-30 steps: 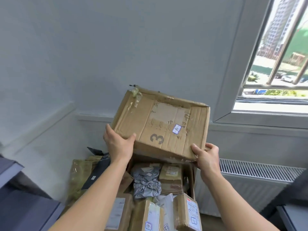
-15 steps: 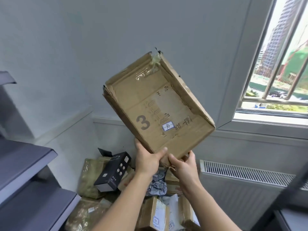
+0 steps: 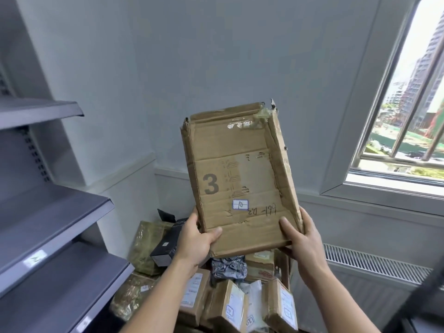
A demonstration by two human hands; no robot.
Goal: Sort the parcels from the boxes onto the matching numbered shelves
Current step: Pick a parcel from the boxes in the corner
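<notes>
Here, head view: we hold the flat cardboard parcel upright, above the pile of parcels and in front of the wall.
Left hand: curled round the parcel's lower left corner, thumb on its face.
Right hand: wrapped round the lower right corner, thumb on the front.
Label: a small sticker reads 10, while a big printed 3 sits above it.
Risk, wrong shelf: we judge that we could sort by the 3 instead of the sticker.
Risk, drop: we grip only the bottom edge of a tall, crushed carton, so it could tip and fall onto the pile.
Risk, shelves: the grey shelves stand to our left. Their tags are too blurred to read, so matching needs a closer look.
</notes>
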